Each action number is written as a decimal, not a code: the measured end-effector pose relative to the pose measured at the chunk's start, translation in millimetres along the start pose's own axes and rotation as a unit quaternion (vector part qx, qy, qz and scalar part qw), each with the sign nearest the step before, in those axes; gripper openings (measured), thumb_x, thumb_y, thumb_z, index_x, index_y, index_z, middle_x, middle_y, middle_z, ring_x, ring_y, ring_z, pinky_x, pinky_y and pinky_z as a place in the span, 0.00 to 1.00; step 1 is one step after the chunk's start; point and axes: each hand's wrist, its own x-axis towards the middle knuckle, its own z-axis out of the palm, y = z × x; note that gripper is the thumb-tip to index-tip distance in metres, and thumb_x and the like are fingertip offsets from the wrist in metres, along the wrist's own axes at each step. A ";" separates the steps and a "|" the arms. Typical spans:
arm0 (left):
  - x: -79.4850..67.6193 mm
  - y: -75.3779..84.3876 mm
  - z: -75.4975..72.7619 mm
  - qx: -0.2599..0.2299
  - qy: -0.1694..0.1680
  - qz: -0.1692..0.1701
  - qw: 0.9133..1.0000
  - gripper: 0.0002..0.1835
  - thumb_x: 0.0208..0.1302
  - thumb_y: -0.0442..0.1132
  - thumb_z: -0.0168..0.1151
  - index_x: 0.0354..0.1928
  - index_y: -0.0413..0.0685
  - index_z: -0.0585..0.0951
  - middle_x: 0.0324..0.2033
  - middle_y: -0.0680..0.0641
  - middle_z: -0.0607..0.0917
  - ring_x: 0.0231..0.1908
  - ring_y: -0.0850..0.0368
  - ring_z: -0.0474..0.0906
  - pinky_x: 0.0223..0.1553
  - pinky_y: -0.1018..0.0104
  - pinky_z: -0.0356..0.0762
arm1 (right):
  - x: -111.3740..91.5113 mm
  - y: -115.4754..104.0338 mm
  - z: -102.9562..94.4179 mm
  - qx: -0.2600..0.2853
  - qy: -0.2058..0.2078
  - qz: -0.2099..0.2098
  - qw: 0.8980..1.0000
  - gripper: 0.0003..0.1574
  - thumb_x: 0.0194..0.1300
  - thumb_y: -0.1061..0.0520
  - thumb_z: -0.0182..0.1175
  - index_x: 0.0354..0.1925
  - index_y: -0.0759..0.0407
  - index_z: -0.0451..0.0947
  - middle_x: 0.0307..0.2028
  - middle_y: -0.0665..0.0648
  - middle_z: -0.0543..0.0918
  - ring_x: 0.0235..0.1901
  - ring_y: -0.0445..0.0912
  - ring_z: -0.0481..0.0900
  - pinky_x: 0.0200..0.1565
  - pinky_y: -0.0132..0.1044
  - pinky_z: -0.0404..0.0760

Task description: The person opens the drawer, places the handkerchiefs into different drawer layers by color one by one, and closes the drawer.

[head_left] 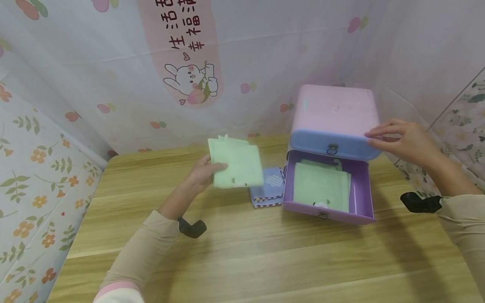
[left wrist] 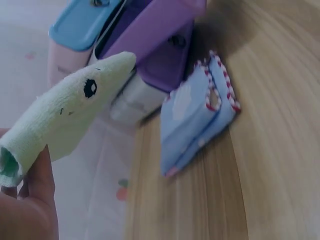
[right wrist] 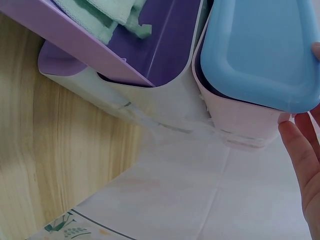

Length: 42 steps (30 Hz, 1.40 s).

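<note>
A folded pale green towel (head_left: 236,164) is held up over the table, my left hand (head_left: 204,172) pinching its left side between thumb and fingers. The left wrist view shows the towel's rolled fold (left wrist: 75,100) with a small dark embroidered mark. My right hand (head_left: 407,139), fingers nearly straight, touches the right corner of the blue upper drawer (head_left: 322,143) on the pink-topped box (head_left: 337,105). Below it, a purple drawer (head_left: 365,193) is pulled out. Another folded green towel (head_left: 320,185) lies inside that drawer.
Left of the drawer, a folded blue cloth (head_left: 267,189) with striped edging lies on the wooden table (head_left: 242,252). Under the pulled-out drawer is a closed purple drawer (left wrist: 162,65). Behind the table hangs a printed white curtain (head_left: 261,54).
</note>
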 end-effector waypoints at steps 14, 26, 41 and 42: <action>-15.2 13.2 35.2 -0.036 -0.091 0.003 0.995 0.29 0.57 0.23 0.50 0.61 0.44 0.60 0.50 0.41 0.70 0.50 0.45 0.69 0.49 0.50 0.69 | 0.3 1.6 0.3 0.010 0.006 -0.008 1.000 0.14 0.53 0.55 0.64 0.39 0.59 0.81 0.33 0.32 0.70 0.32 0.29 0.66 0.29 0.16 0.66; -11.3 17.9 72.9 -0.059 -0.137 -0.031 0.988 0.28 0.56 0.23 0.50 0.60 0.45 0.62 0.50 0.41 0.71 0.49 0.46 0.70 0.49 0.51 0.70 | -0.1 0.6 0.1 0.014 0.003 -0.005 1.000 0.14 0.53 0.55 0.64 0.39 0.59 0.81 0.33 0.32 0.71 0.32 0.29 0.67 0.29 0.17 0.66; 6.0 1.2 128.8 -0.075 -0.192 -0.075 0.976 0.28 0.57 0.24 0.50 0.59 0.51 0.64 0.49 0.43 0.73 0.48 0.47 0.72 0.45 0.52 0.73 | -0.1 1.4 0.3 0.001 0.003 -0.010 1.000 0.14 0.53 0.56 0.64 0.39 0.59 0.81 0.33 0.33 0.71 0.31 0.29 0.66 0.28 0.18 0.66; 7.4 0.1 132.5 -0.076 -0.191 -0.078 0.975 0.27 0.57 0.24 0.51 0.58 0.51 0.65 0.48 0.44 0.74 0.47 0.48 0.72 0.45 0.52 0.73 | -0.1 1.3 0.1 0.001 0.001 -0.007 1.000 0.14 0.53 0.55 0.64 0.39 0.59 0.81 0.34 0.34 0.71 0.32 0.29 0.66 0.28 0.18 0.66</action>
